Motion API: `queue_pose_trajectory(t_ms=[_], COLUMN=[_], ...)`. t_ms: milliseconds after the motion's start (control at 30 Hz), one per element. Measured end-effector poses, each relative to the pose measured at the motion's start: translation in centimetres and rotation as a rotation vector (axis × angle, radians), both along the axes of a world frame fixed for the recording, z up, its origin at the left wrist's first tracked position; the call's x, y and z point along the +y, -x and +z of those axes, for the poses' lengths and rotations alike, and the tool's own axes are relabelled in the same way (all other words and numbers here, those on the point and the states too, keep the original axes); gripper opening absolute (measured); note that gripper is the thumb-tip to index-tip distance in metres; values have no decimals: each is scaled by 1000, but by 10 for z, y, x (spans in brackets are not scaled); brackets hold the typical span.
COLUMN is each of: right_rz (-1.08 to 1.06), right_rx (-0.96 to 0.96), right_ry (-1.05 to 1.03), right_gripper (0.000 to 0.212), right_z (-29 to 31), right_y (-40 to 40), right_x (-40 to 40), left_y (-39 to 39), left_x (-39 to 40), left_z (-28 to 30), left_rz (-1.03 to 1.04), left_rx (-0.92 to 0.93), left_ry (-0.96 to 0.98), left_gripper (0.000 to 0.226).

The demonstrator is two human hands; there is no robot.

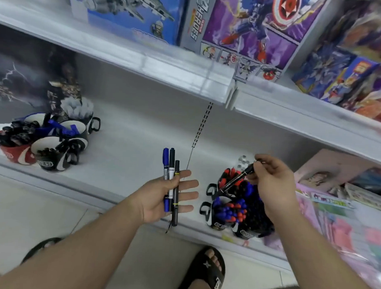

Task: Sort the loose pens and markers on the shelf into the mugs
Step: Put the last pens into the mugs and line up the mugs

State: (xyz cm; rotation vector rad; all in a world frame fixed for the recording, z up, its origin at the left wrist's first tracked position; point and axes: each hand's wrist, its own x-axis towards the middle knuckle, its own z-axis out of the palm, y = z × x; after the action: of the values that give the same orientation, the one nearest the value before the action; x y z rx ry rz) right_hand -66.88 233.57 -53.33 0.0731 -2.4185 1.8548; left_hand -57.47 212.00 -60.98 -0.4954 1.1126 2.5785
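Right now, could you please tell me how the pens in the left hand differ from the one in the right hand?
The left hand holds three pens side by side, thumb across them and fingers straight; the right hand pinches a single black marker. The three pens stand roughly upright away from any mug; the black marker slants down over the right-hand mugs. One of the three has blue caps; the black marker shows none. All are slim.

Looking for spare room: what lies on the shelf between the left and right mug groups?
Bare shelf between left mugs and right mugs, head view.
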Motion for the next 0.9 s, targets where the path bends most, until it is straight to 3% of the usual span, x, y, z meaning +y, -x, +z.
queue_pose_trajectory(t_ms=[267, 467, 567, 633, 767, 900], right_rz=[-224, -191, 5, 172, 288, 231], right_rx=[53, 111, 196, 186, 66, -24], right_ry=[-301, -220, -227, -293, -320, -278], right_gripper=[21, 22, 22, 20, 23, 33], right_z=[-43, -52, -33, -26, -36, -51], right_y=[3, 0, -10, -15, -21, -20], right_x=[50, 22, 1, -16, -49, -60], left_y=[-11, -6, -2, 3, 6, 5], left_x=[51, 46, 44, 46, 53, 56], left_z=[-14, -3, 1, 2, -4, -5], left_rz=[-46, -46, -20, 14, 33, -6], left_rx=[-23, -10, -17, -36, 27, 43], left_ry=[36, 87, 135, 389, 1311, 1619], left_gripper=[29, 28, 26, 23, 17, 16])
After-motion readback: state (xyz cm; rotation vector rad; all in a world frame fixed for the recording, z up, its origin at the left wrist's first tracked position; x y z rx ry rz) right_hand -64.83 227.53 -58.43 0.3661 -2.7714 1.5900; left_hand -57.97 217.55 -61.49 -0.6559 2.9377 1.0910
